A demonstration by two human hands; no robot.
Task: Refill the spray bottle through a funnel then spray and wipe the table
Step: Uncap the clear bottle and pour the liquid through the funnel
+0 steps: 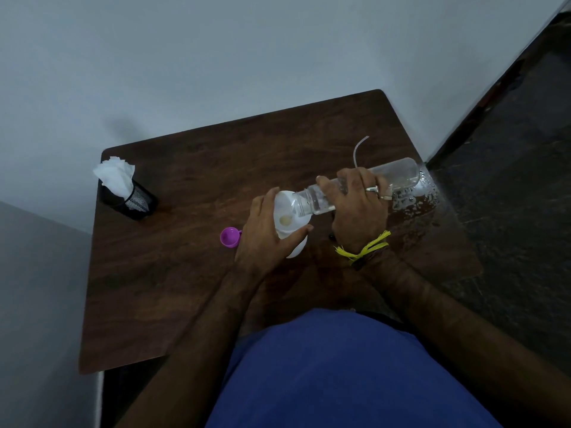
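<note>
1. No label, brand or writing can be read on anything I see here.
2. My left hand (268, 233) wraps around the white spray bottle (295, 245), hiding most of it; only its lower side and the white funnel (285, 208) sitting in its mouth show. It stands near the middle of the brown table (185, 273).
3. My right hand (358, 205) grips a clear water bottle (398, 174), tipped almost flat, its open neck over the funnel's rim at the funnel's 3 o'clock. Clear water lies inside it.
4. A thin clear tube (358, 149) curves up behind my right hand at 12 o'clock; what it joins is hidden.
5. A purple cap (230, 237) lies open-side up at the spray bottle's 9 o'clock.
6. A black mesh cup (133, 200) at the table's 10 o'clock holds white tissue (116, 177).
7. Water drops (417, 199) sit on the table's edge at 3 o'clock.
</note>
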